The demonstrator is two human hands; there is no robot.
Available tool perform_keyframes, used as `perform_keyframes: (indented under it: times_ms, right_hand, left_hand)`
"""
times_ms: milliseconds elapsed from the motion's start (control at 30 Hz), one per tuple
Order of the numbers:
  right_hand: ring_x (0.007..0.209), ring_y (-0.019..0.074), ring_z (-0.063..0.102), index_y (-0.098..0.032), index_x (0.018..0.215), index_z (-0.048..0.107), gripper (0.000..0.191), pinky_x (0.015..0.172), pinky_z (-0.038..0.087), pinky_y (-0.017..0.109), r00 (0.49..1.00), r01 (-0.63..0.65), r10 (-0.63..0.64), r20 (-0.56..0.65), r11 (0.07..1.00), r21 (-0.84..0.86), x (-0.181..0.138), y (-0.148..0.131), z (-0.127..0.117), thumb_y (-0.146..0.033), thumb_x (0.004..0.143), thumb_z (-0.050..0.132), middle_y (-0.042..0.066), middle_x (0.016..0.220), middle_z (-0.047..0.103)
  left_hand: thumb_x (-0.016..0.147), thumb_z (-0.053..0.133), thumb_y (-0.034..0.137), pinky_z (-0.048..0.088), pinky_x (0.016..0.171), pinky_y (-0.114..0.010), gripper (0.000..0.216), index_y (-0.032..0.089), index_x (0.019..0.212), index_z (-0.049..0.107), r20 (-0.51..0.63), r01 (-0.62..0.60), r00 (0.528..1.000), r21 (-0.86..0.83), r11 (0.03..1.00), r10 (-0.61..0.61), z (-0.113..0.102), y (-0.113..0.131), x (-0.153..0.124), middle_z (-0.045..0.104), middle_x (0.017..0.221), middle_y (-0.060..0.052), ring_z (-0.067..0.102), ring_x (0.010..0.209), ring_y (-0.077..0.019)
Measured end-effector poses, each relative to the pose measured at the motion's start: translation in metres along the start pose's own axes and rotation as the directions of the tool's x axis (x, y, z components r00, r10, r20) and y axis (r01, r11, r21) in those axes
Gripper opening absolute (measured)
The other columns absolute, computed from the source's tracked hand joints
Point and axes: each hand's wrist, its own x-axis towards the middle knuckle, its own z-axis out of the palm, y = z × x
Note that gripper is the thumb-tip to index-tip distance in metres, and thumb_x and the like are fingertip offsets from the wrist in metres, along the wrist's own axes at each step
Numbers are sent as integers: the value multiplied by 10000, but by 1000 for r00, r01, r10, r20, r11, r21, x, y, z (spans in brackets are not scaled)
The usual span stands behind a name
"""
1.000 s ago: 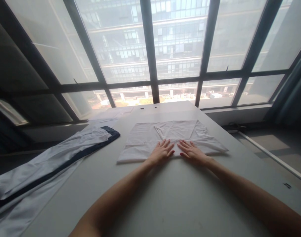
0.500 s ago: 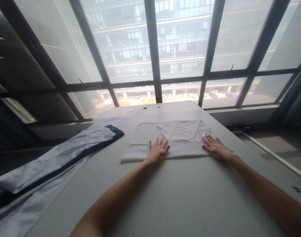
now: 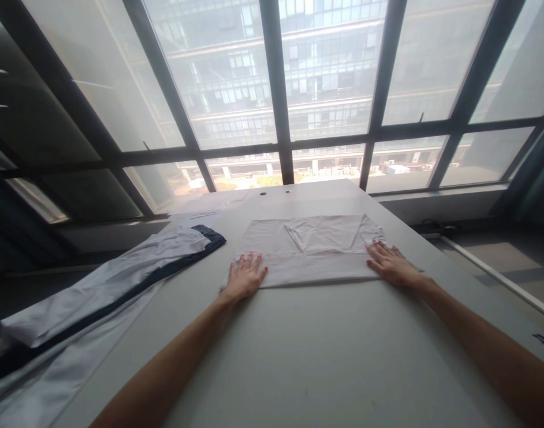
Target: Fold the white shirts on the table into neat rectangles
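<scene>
A white folded garment (image 3: pixel 311 270) lies flat on the white table (image 3: pixel 289 356), its near edge doubled into a straight band and its upper layer creased. My left hand (image 3: pixel 245 276) rests palm down on the garment's near left corner, fingers spread. On the near right corner lies my right hand (image 3: pixel 393 263), flat with its fingers stretched out. Neither hand grips the cloth. Both palms partly hide the corners beneath them.
Along the table's left side lie long white garments (image 3: pixel 106 279) with a dark navy cloth (image 3: pixel 173 267) between them, hanging past the edge. Large framed windows (image 3: pixel 325 71) stand beyond the table. A white bar (image 3: pixel 499 276) is low on the right.
My left hand has slid left along the near band, from the garment's middle-left to its left corner. My right hand has stayed at nearly the same spot.
</scene>
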Motion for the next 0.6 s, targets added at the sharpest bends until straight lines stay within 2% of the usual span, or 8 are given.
perform_keyframes:
  times_ms: [67,133,167,233,300,333,433,600]
  right_hand:
    - [1572,284,89,-179,1628,255,759,1248,116,554,1000,0,0,-9,1000,1,0,0,1,-605,1005,172,112,1696,169]
    - [1567,299,122,-181,1628,260,761,1246,129,559,1000,-8,9,-27,1000,5,0,1,2,-606,1001,184,115,1695,176]
    - [1564,306,140,-186,1627,264,758,1244,137,564,999,-11,12,-40,1000,8,0,1,4,-605,1000,187,115,1693,181]
    - [1558,316,170,-198,1624,279,751,1239,152,572,998,-13,14,-66,1000,12,0,2,6,-605,999,186,114,1690,199]
    - [1554,316,187,-205,1618,296,748,1239,157,566,996,-19,20,-82,1000,12,1,2,8,-608,998,189,110,1687,216]
    - [1553,315,191,-205,1616,303,747,1241,156,558,996,-23,24,-86,1000,13,1,2,8,-609,997,192,108,1688,219]
    - [1555,315,183,-198,1612,311,748,1245,147,548,997,-30,32,-74,999,18,-1,0,5,-608,997,200,112,1689,216]
    - [1557,310,175,-174,1609,314,746,1242,144,554,998,-33,34,-47,999,14,-3,-3,0,-593,1002,205,130,1687,206]
  left_hand:
    - [1042,342,516,136,1194,-679,629,216,1595,361,-74,-23,997,-24,999,21,-1,2,-2,219,1684,-127,134,1550,-398]
    - [1050,375,408,195,1211,-624,546,208,1555,431,-186,-172,970,-62,983,158,-5,10,-6,324,1648,-129,218,1539,-356]
    - [1051,385,354,235,1218,-574,504,217,1529,469,-244,-286,935,-81,955,259,-7,16,-9,382,1620,-118,272,1524,-320]
    - [1051,419,305,326,1196,-475,413,258,1423,593,-327,-508,831,-115,854,450,-11,29,-16,517,1524,-84,412,1446,-260]
    - [1039,494,315,414,1118,-418,301,289,1217,735,-346,-626,758,-151,765,552,-13,42,-22,651,1339,-67,563,1275,-237]
    - [1028,532,319,455,1057,-389,260,287,1117,775,-338,-647,748,-178,742,571,-12,47,-25,697,1219,-63,620,1158,-224]
    - [991,611,304,502,864,-305,206,261,969,812,-321,-612,785,-271,743,530,-8,55,-26,715,934,-46,652,876,-187]
    - [951,667,267,474,791,-274,157,248,929,822,-321,-550,829,-311,775,459,-3,57,-22,701,851,-34,638,827,-184]
